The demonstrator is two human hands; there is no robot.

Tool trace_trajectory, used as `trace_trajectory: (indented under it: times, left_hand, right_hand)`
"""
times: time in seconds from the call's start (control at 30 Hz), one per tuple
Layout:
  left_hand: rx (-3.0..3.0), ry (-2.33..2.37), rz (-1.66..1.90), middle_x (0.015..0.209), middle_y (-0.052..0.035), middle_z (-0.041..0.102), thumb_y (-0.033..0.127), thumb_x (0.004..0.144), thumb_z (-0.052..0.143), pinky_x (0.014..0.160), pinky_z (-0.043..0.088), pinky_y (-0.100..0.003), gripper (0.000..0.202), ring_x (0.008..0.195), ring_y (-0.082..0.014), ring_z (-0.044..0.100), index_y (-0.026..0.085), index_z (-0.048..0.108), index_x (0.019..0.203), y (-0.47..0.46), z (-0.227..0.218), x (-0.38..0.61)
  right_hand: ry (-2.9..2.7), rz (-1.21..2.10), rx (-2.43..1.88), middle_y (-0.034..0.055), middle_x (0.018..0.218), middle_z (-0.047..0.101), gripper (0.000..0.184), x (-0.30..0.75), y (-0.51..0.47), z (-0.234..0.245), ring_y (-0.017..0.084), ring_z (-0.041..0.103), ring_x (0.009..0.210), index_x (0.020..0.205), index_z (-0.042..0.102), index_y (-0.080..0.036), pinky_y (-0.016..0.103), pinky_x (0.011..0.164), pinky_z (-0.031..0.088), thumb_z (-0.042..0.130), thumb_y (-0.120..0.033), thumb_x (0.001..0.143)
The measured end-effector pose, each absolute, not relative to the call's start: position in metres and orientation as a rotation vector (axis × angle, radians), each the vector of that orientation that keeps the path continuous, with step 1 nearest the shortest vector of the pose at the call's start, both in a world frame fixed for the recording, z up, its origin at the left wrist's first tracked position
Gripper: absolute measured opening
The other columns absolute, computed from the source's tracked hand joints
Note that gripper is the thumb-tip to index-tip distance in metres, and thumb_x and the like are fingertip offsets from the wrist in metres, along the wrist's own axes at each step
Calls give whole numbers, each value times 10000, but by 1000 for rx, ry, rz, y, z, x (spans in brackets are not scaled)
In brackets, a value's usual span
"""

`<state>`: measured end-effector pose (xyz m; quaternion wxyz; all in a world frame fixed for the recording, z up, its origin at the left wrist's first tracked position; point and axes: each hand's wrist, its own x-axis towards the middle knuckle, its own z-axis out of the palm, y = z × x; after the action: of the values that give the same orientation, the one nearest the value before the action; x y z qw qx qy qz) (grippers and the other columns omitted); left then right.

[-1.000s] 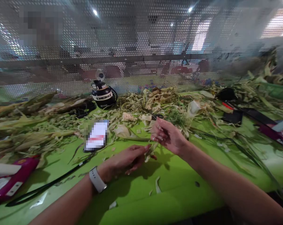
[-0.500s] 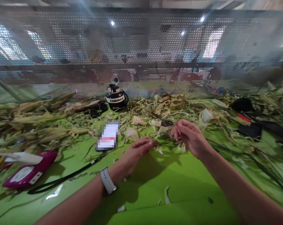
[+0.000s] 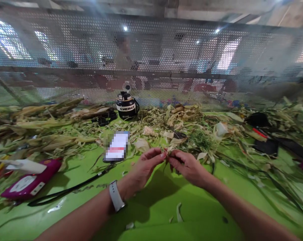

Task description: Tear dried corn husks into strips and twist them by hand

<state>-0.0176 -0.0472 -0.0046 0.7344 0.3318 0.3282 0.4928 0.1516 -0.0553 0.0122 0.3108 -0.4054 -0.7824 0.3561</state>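
My left hand (image 3: 146,164) and my right hand (image 3: 188,166) meet over the green table (image 3: 199,204), fingertips almost touching. Both pinch a thin piece of dry plant (image 3: 166,162), its dark end dangling between the fingers; most of it is hidden. The left wrist wears a watch with a pale strap (image 3: 116,196). Just beyond the hands lie dried corn husks (image 3: 181,115), a stubby piece of corn cob (image 3: 148,131) and a tuft of fine green shreds (image 3: 200,139). A loose husk scrap (image 3: 179,212) rests on the table nearer to me.
A phone (image 3: 119,145) with a lit screen and a black strap lies left of my hands. Farther left is a purple device (image 3: 32,179). A black bottle marked ENERGY (image 3: 127,107) stands before the perforated metal panel (image 3: 156,47). A person is visible beyond the panel.
My right hand has come in from the right and down to my left hand, and their fingertips now meet. The green shreds behind it have come into view.
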Motion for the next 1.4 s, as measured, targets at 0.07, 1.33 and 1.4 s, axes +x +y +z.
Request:
trace_trajectory:
  times: [0.07,1.33,1.4]
  left_hand:
    - [795,727,1089,796,-7,682,223,586,800,790,451,-250,204,780,-127,598,166,679,740,-46,-4,-19]
    - [1815,801,636,615,17,515,441,838,501,541,352,-220,324,565,-105,451,166,548,674,-41,11,-34]
    - [1678,799,583,589,20,532,465,801,550,542,371,-222,325,543,-103,472,163,549,683,-37,10,-36]
  right_hand:
    - [-2080,953,-1053,9,689,531,259,152,-55,11,120,481,615,759,530,-174,231,555,373,431,-356,914]
    - [-1704,1743,-938,-101,470,352,342,163,-42,8,28,247,398,696,558,-140,192,380,151,661,-463,742]
    - [-1782,1553,-1012,-88,493,380,348,166,-42,15,32,280,419,696,576,-137,187,393,186,661,-471,738]
